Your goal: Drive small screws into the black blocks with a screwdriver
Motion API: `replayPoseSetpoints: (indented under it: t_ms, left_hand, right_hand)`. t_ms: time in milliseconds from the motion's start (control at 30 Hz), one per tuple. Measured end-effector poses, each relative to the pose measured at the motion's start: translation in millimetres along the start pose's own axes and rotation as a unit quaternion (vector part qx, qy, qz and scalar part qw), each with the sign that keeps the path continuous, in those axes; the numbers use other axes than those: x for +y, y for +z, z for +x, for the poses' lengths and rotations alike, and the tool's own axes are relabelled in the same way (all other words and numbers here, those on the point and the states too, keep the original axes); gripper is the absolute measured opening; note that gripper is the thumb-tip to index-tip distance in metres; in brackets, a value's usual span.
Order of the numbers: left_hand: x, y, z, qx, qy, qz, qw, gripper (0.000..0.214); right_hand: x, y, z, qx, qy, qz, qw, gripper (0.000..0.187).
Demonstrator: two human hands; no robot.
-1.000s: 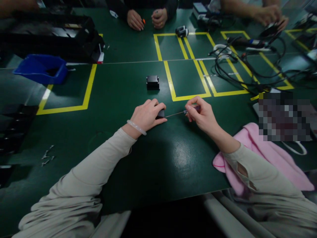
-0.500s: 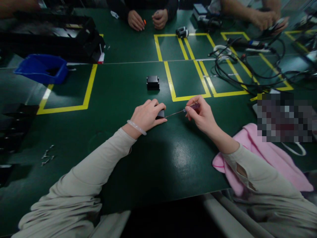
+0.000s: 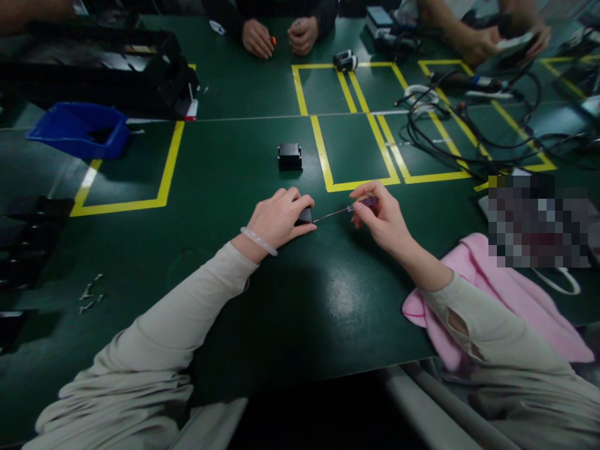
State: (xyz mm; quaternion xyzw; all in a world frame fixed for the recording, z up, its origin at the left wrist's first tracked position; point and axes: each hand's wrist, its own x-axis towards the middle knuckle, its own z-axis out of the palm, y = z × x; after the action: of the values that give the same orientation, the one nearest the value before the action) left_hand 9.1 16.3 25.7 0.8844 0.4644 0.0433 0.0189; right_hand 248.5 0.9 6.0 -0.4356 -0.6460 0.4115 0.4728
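My left hand (image 3: 280,215) is closed around a small black block (image 3: 304,216), pressing it on the green table, with most of the block hidden under the fingers. My right hand (image 3: 382,215) grips a screwdriver (image 3: 332,215) by its dark purple handle. The thin shaft points left, and its tip meets the right end of the block near my left thumb. Beyond my hands stands a second black block (image 3: 289,156) with small shiny bits at its sides. Several loose screws (image 3: 89,294) lie on the table at the left.
A blue bin (image 3: 79,128) and a long black housing (image 3: 98,69) are at the back left. Black parts line the left edge. Pink cloth (image 3: 487,294) lies under my right forearm. Cables (image 3: 469,125) tangle at the right. Co-workers' hands (image 3: 281,39) rest across the table.
My hands, the block and the screwdriver stay almost exactly where they were. At the back right, a co-worker's hands have shifted and turned a pale object.
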Motion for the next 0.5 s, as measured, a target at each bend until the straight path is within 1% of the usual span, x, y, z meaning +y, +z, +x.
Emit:
replayPoseSetpoints:
  t_ms: [233, 333, 500]
  left_hand:
    - [0.2, -0.5, -0.4, -0.005, -0.004, -0.004, 1.000, 0.039]
    - [0.3, 0.1, -0.2, -0.008, -0.005, -0.004, 1.000, 0.039]
    - [-0.3, 0.5, -0.3, 0.000, 0.000, 0.001, 1.000, 0.038]
  right_hand:
    - [-2.4, -0.6, 1.2, 0.000, 0.001, -0.036, 0.999, 0.031]
    - [-3.2, -0.4, 0.9, -0.008, -0.002, -0.014, 1.000, 0.027]
    - [-1.2, 0.0, 0.5, -0.003, -0.006, 0.000, 1.000, 0.027]
